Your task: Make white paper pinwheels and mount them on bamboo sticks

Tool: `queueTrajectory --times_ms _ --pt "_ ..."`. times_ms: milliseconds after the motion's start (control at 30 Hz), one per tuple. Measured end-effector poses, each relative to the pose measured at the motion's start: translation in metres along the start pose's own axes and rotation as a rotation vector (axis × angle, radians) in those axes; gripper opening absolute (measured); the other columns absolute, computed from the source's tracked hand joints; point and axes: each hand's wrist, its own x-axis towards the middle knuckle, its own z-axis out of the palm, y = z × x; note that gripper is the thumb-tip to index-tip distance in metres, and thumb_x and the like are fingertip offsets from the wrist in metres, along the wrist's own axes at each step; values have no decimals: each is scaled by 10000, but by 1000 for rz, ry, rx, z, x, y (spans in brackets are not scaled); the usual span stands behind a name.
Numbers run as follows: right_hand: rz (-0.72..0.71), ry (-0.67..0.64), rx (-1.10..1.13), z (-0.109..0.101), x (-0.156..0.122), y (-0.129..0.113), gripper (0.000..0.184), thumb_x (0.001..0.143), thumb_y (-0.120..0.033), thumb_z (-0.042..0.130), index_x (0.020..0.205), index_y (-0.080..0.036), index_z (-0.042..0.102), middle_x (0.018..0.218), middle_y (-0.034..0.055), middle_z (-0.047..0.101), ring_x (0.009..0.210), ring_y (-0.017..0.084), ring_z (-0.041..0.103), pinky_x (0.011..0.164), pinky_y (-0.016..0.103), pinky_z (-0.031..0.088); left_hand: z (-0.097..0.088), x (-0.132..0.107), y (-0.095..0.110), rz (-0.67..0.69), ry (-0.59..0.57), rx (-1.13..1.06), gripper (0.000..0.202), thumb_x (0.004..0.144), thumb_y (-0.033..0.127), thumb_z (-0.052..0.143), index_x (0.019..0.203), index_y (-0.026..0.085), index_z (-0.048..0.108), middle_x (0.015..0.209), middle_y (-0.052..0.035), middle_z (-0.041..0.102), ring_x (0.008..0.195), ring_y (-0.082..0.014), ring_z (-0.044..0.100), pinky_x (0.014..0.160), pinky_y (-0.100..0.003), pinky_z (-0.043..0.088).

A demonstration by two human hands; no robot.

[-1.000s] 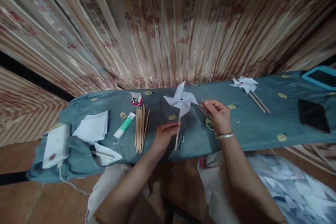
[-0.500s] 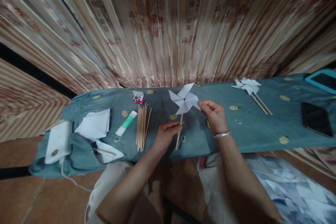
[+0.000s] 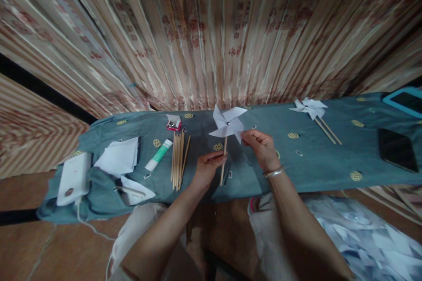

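Note:
A white paper pinwheel (image 3: 231,126) with a shiny pin at its centre stands nearly upright over the table's middle. My left hand (image 3: 208,170) is closed around its wooden stick (image 3: 223,173), below the blades. Thumb and fingers of my right hand (image 3: 261,148) pinch together at the tip of the lower right blade. To the left of my left hand lies a bundle of thin wooden sticks (image 3: 177,160). Behind them is a small red-and-white box of pins (image 3: 173,123). A white and green glue stick (image 3: 158,155) rests beside the sticks.
Finished pinwheels (image 3: 311,109) lie at the back right, near a black phone (image 3: 397,149) and a blue-framed device (image 3: 405,100). On the left are paper sheets (image 3: 117,156), a pen-like tool (image 3: 131,191) and a white power strip (image 3: 74,179). A curtain (image 3: 211,44) hangs behind the table.
The pinwheel's blades have turned clockwise, and its head has shifted slightly left. My right hand has moved left and down with a blade tip. My left hand keeps its hold on the stick.

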Motion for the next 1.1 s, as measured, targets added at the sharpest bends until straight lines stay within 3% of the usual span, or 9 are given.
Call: queueTrajectory --times_ms 200,667,900,1000,1100 --pt "6 -50 5 9 -5 0 374 601 -563 822 595 -214 687 598 -4 635 567 121 475 544 268 380 -1 1 -2 7 15 15 327 507 316 907 781 169 807 818 -74 777 738 -178 670 794 -323 519" --pt "4 -155 -7 24 -11 3 377 647 -549 800 559 -217 643 597 -19 642 567 114 505 570 264 419 0 0 0 9 4 -7 330 476 318 913 756 181 804 750 -43 764 692 -155 647 778 -311 514" --pt "-47 -195 -43 26 -14 1 415 666 -608 777 567 -223 659 580 -5 650 567 132 543 578 283 454 -1 0 0 6 11 3 330 486 317 911 769 182 806 784 -59 774 751 -192 680 805 -333 522" --pt "-59 -108 -99 11 -11 -3 475 638 -653 777 514 -215 642 501 -18 582 492 104 446 490 260 374 -2 1 0 1 15 -1 331 494 322 905 776 180 806 803 -64 777 742 -184 675 802 -327 517" --pt "-69 88 -51 -8 -4 -3 479 625 -650 791 514 -209 639 507 -12 590 480 93 420 480 251 349 -1 0 1 1 -5 -3 317 512 315 896 784 178 809 796 -63 773 723 -166 659 786 -307 506"
